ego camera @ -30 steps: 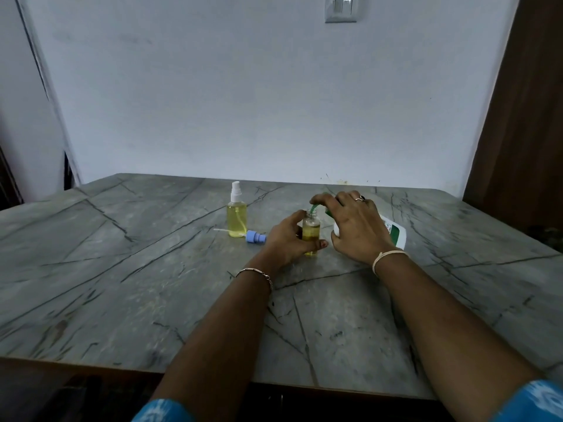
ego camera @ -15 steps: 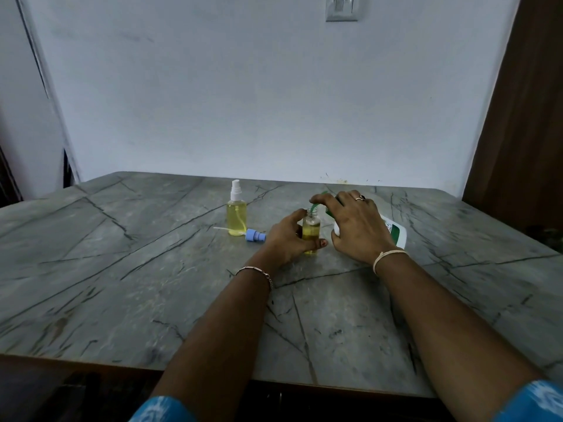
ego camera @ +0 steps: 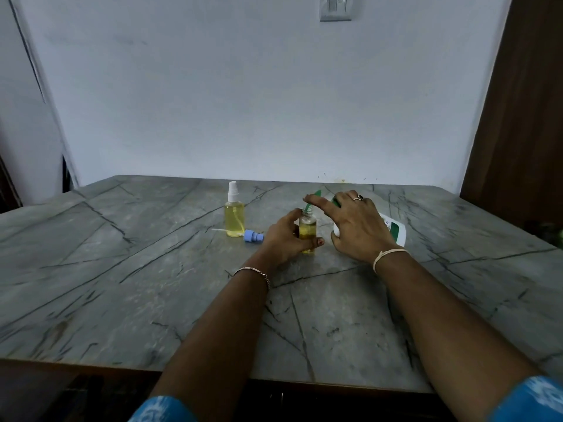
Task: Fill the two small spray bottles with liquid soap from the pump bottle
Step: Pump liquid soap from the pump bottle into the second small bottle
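Head view showed the left hand wrapped round the uncapped small bottle standing on the table, its mouth beneath the green spout. The right hand lay with fingers spread, pressing the pump bottle. The step seemed best done with short, gentle presses, mouth held directly under the spout, stopping below the neck.

Small spray bottles: two, capped spray bottle and open spray bottle
Pump bottle: one
Loose blue sprayer head: one
Hands: two, left hand and right hand
Table: one
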### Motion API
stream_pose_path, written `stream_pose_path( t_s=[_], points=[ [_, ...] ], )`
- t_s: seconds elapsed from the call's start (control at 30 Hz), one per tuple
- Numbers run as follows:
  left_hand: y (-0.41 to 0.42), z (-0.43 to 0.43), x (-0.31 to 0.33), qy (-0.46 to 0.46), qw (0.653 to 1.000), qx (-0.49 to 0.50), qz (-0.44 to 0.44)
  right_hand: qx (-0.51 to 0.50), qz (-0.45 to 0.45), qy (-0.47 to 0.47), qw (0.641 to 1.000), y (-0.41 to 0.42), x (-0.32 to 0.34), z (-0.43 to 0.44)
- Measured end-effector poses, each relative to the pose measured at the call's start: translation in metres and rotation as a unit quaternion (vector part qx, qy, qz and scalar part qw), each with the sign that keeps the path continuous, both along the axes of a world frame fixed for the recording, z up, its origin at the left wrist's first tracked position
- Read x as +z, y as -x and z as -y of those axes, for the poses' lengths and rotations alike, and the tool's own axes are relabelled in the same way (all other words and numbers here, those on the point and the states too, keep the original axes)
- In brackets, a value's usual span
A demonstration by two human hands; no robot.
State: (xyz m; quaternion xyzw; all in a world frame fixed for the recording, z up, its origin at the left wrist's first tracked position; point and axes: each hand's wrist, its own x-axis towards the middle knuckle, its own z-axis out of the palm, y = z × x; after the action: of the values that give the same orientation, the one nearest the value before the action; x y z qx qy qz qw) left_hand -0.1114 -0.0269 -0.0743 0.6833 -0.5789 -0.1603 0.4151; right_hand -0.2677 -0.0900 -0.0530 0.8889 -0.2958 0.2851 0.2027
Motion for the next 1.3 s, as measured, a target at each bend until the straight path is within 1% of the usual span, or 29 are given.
stream_pose_path(
  t_s=[0.2, 0.37, 0.53, 0.77, 1.07, 1.3],
  points=[
    [0.0000, 0.0018, -0.0017, 0.001, 1.000, -0.008, 0.000, 0.001, 0.020, -0.023, 1.000, -0.0027, 0.0017, -0.0018],
    [-0.0014, 0.0024, -0.0023, 0.002, 1.000, -0.010, -0.017, 0.002, 0.017, -0.017, 1.000, -0.0033, 0.0014, -0.0030],
    [0.0001, -0.0011, -0.0003, 0.002, 1.000, -0.008, -0.006, -0.002, 0.005, -0.004, 1.000, 0.0001, -0.0008, 0.0004],
    [-0.0028, 0.0027, -0.0028, 0.007, 1.000, -0.016, 0.001, -0.006, 0.027, -0.030, 0.999, -0.0050, 0.0029, -0.0037],
    [-0.0039, 0.0054, -0.0042, 0.007, 1.000, -0.018, 0.005, -0.006, 0.018, -0.025, 1.000, -0.0009, 0.0017, -0.0029],
    [-0.0041, 0.0063, -0.0030, 0.002, 1.000, -0.022, 0.011, -0.004, 0.031, -0.046, 0.998, -0.0032, 0.0039, -0.0060]
  ],
)
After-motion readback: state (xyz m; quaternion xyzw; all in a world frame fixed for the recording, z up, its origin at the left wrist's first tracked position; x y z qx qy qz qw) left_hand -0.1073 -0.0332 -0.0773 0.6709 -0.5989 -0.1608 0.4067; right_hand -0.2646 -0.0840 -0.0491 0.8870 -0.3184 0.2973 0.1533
